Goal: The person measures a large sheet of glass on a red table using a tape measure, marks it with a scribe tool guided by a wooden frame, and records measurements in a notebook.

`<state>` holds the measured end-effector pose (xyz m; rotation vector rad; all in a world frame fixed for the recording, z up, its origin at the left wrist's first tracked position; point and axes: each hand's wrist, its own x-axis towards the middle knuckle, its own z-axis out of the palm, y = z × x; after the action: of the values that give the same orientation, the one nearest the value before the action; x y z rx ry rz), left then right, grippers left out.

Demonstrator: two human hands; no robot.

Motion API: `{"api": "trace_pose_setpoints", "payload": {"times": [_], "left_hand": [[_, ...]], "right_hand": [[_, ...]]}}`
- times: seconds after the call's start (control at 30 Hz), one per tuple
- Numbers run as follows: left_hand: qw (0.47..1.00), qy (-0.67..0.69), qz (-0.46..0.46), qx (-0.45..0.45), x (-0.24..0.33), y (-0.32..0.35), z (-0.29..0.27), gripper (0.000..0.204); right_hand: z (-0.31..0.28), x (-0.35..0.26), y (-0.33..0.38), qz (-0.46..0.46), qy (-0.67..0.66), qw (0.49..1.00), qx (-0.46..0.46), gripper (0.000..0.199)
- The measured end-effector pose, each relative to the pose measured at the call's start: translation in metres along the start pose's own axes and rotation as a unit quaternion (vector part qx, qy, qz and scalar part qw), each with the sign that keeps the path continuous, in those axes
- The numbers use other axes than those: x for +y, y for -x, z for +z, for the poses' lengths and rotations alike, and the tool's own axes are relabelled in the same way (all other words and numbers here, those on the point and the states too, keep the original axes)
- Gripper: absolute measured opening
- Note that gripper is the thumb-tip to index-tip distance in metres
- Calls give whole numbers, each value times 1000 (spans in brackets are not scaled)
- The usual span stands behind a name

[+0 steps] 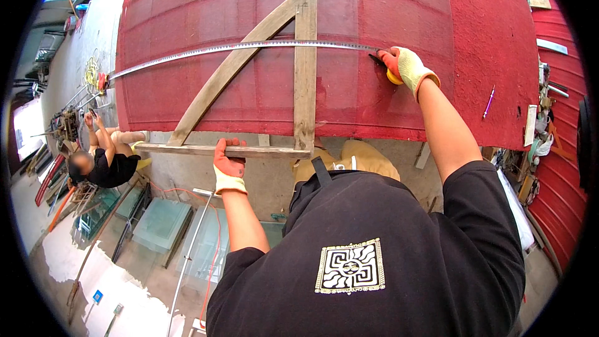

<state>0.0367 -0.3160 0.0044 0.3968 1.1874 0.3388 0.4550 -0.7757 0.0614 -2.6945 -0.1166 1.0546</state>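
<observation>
A large wooden square (305, 75), with a slanting brace, lies over a clear glass sheet (387, 0) on the red table (490, 31). My left hand (230, 165), in a red-and-yellow glove, is closed round the square's crossbar at the table's near edge. The blade of a tape measure (187, 57) stretches from the sheet's left side across the brace and upright. At its right end, my gloved right hand (402, 67) grips the tape measure; the fingers partly cover its case.
A purple pen (488, 102) lies on the table's right part. Stacked glass panes (163, 224) stand on the floor behind me to the left. A person in black (112, 165) sits low at the table's left end. An orange cord (215, 256) trails over the floor.
</observation>
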Motion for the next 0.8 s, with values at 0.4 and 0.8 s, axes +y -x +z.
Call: {"api": "trace_pose_setpoints", "payload": {"times": [0.4,0.8], "left_hand": [[986,-153,-13,-62,8,-28,-27,44],[991,-48,46,-112,1,39,-2,103]], "right_hand": [[-25,-5,34,-115,89,989,19,44],[-36,14,61,-18,-79,997,21,56]]}}
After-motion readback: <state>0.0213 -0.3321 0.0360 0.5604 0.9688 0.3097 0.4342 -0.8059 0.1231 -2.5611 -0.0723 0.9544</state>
